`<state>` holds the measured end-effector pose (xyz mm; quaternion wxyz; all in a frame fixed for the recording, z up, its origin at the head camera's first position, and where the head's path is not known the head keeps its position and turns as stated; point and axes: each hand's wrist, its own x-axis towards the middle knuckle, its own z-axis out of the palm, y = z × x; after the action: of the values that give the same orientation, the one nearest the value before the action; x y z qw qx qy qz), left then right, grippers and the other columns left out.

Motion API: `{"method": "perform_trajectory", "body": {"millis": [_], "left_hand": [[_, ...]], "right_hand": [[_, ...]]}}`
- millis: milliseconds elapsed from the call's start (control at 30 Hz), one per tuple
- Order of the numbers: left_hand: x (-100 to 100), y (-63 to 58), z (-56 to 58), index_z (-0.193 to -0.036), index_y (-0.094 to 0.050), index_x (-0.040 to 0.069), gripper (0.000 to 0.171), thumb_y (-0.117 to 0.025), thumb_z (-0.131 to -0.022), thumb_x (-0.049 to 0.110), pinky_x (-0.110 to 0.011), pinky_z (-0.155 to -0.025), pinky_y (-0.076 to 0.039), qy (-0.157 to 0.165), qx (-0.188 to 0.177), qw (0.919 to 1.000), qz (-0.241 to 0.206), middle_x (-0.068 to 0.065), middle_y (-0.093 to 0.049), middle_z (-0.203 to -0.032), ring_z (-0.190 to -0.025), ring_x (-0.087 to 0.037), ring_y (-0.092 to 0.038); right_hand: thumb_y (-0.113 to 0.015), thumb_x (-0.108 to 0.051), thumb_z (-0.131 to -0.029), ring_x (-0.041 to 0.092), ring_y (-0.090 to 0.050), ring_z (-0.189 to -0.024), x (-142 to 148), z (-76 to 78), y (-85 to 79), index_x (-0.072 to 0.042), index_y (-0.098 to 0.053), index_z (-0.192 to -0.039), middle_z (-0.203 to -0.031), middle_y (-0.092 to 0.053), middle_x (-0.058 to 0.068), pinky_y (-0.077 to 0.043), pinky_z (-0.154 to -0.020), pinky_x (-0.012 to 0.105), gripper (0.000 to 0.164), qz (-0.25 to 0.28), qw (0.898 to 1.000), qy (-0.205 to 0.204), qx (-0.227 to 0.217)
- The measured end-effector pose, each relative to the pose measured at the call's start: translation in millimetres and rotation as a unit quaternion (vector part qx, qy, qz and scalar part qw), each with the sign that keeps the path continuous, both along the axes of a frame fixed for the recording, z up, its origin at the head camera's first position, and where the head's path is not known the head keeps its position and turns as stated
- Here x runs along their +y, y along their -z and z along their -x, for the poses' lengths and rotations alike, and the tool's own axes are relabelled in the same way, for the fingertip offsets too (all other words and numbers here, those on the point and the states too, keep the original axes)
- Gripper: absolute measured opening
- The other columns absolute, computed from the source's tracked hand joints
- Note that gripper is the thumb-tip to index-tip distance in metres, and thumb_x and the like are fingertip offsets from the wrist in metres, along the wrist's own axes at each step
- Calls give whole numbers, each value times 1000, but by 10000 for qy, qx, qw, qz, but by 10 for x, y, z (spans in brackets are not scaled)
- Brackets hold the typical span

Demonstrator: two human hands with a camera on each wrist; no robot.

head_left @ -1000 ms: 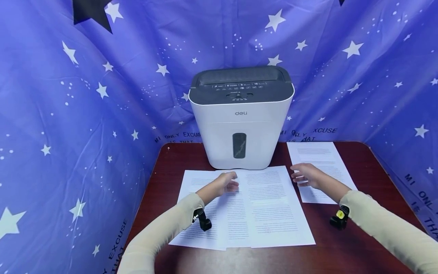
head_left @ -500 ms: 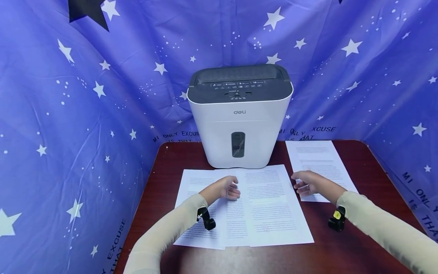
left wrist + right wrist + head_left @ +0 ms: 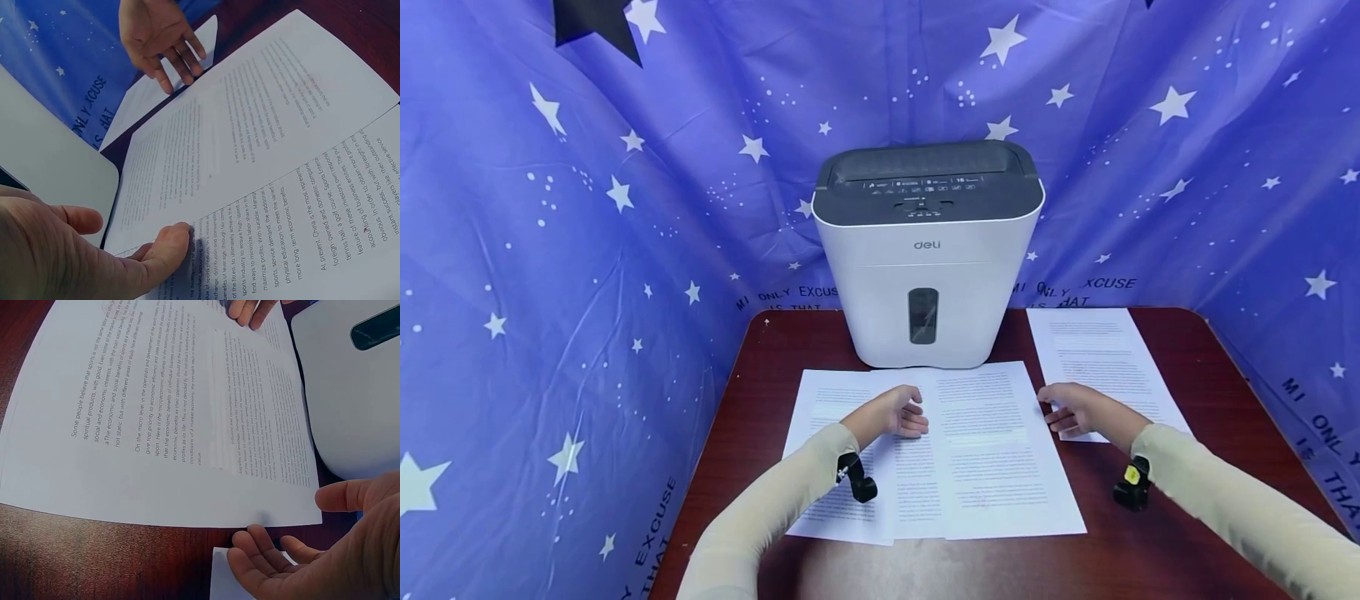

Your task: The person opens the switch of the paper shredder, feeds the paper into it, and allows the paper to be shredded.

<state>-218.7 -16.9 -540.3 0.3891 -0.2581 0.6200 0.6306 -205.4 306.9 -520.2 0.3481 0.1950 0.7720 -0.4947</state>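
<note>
Holding nothing, left grip (image 3: 898, 412): is hanging loosely open, fingers bending slightly over the sheets; contact I cannot tell.
Right grip (image 3: 1070, 408): is holding nothing, relaxing open between sheets and lone page.
Sheets (image 3: 1000, 467): are overlapping on the surface (image 3: 887, 575).
Lone page (image 3: 1097, 350): is lying rightward.
Shredder (image 3: 928, 275): is standing behind the sheets.
</note>
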Motion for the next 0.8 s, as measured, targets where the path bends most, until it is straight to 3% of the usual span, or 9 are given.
{"method": "perform_trajectory", "body": {"millis": [133,200,333,467,533,600,633,700,800], "left_hand": [[1,14,0,-128,-54,-15,42,-46,-97,13,-45,-110,-49,-38,-25,10000,-43,-31,-60,-133,-130,-41,-59],[2,17,-5,-121,-57,-13,36,-46,-97,11,-45,-111,-49,-65,-40,10000,-46,-28,-64,-121,-128,-39,-61],[-3,38,-29,-98,-59,-5,17,-46,-94,6,-45,-109,-50,-88,66,9999,-28,-16,-61,-90,-102,-32,-71],[-10,61,-65,-82,-56,2,12,-47,-90,4,-36,-94,-57,-12,187,9998,-28,-7,-57,-76,-71,-16,-61],[-5,64,-91,-77,-55,5,14,-48,-89,4,-31,-83,-57,63,248,9997,0,-4,-56,-72,-66,-12,-55],[25,76,-114,-83,-60,2,12,-50,-90,4,-30,-83,-58,90,321,9993,138,-6,-60,-77,-69,-13,-59],[27,193,-71,-83,-61,1,11,-52,-88,3,-29,-78,-59,130,309,9994,96,-7,-61,-78,-69,-14,-61],[71,389,-20,-92,-64,-3,10,-55,-90,1,-36,-85,-61,-15,272,9994,196,-14,-65,-88,-80,-22,-67],[110,979,180,-96,-62,-5,7,-58,-91,-3,-44,-81,-63,-67,236,9997,61,-22,-66,-93,-88,-33,-71]], "right_hand": [[-48,-27,-97,23,-61,-82,6,6,31,11,-41,-131,-97,-60,16,-56,-79,36,51,9,10000,52,-4],[-49,-25,-96,22,-61,-82,5,5,48,10,-45,-126,-94,-59,14,-55,-77,35,46,21,10000,88,-7],[-51,-21,-94,20,-62,-77,-14,-4,79,7,-51,-117,-86,-56,9,-57,-73,30,35,62,9998,204,-19],[-54,-13,-93,16,-62,-70,-44,-31,98,6,-52,-107,-80,-58,6,-59,-70,26,23,184,9996,219,-2],[-54,-8,-92,14,-63,-68,-53,-49,113,7,-55,-104,-77,-62,4,-59,-70,26,19,283,9995,122,60],[-54,-3,-92,14,-63,-70,-60,-65,136,10,-57,-106,-77,-64,3,-59,-71,27,20,371,9992,15,126],[-54,-1,-91,14,-64,-71,-61,-72,152,11,-57,-108,-78,-65,2,-59,-72,27,21,430,9989,-38,165],[-53,2,-92,14,-65,-75,-61,-85,198,16,-57,-116,-81,-68,3,-59,-74,29,28,550,9981,-127,229],[-50,7,-93,14,-67,-78,-79,-108,269,19,-51,-126,-85,-68,4,-60,-77,30,36,746,9967,-98,298]]}}
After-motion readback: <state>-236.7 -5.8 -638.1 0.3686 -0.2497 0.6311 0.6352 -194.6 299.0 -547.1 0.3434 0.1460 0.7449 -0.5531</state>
